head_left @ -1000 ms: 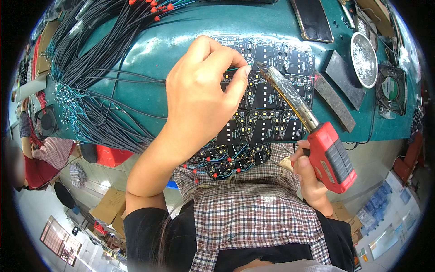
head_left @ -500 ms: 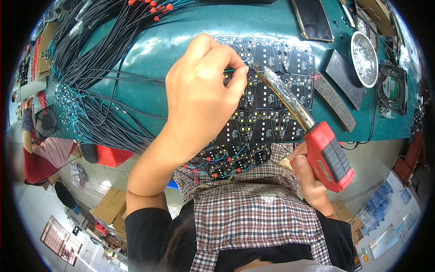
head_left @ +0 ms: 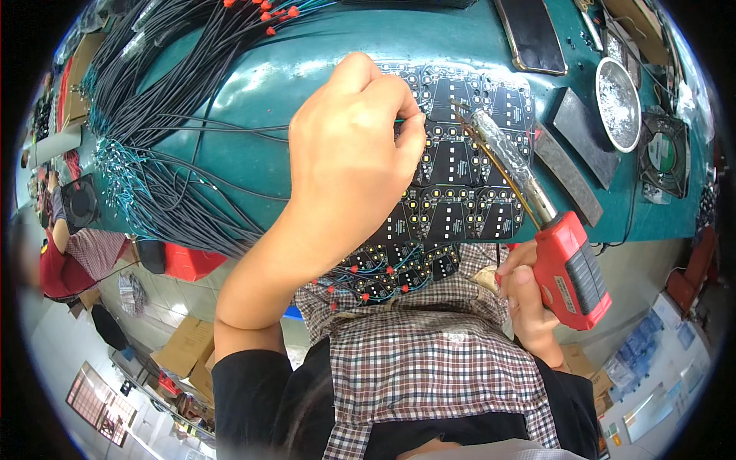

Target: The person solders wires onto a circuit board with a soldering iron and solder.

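- The sheet of black boards point(head_left: 448, 157) lies flat on the green table point(head_left: 249, 103), with part of it hidden under the left hand.
- The left hand point(head_left: 356, 146) is over the left side of the sheet, thumb and finger pinched shut. I cannot tell what is between them.
- The right hand point(head_left: 529, 303), below the sheet's right corner, grips a red and black soldering iron point(head_left: 571, 272).
- The iron's thin tip points over the top half of the sheet; I cannot tell if it touches.
- A big bunch of black wires point(head_left: 176, 84) lies left of the sheet.
- To the right of the sheet are two dark bars point(head_left: 567, 172), a silver bowl point(head_left: 598, 92) and a fan point(head_left: 664, 153).
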Demonstrator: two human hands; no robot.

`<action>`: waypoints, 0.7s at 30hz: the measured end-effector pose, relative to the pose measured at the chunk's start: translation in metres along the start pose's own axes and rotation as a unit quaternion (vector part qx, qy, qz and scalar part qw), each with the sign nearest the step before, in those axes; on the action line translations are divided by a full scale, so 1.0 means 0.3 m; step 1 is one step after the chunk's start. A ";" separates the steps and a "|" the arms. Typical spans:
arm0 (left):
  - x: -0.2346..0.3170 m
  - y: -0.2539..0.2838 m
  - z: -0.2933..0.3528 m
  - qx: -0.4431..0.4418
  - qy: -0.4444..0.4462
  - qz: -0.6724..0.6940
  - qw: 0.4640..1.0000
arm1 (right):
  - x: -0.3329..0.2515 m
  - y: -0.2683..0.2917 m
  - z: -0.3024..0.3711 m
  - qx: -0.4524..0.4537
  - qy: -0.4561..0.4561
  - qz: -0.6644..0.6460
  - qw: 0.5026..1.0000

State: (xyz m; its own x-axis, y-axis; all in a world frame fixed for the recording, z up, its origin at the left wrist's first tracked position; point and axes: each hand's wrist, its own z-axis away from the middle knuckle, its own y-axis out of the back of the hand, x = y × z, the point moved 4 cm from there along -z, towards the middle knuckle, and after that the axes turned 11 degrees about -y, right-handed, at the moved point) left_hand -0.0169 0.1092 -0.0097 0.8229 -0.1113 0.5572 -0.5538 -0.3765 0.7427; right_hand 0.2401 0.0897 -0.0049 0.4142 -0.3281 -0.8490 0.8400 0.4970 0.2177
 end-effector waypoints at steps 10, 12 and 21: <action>-0.073 0.030 -0.042 0.011 0.018 -0.007 1.000 | 0.037 0.023 0.021 0.040 0.076 -0.055 0.995; -0.166 0.078 -0.078 0.097 -0.041 -0.128 0.986 | 0.024 0.021 0.024 0.033 0.073 -0.049 0.996; -0.271 0.104 -0.159 0.166 -0.034 -0.096 0.981 | 0.032 0.030 0.024 0.038 0.064 -0.090 0.993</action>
State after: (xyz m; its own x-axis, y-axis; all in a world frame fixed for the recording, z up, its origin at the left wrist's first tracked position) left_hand -0.1072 0.1505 -0.0140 0.9210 -0.0649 0.3840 -0.3241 -0.6745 0.6633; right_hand 0.2541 0.0853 -0.0075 0.2109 -0.2994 -0.9305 0.9225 0.3759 0.0881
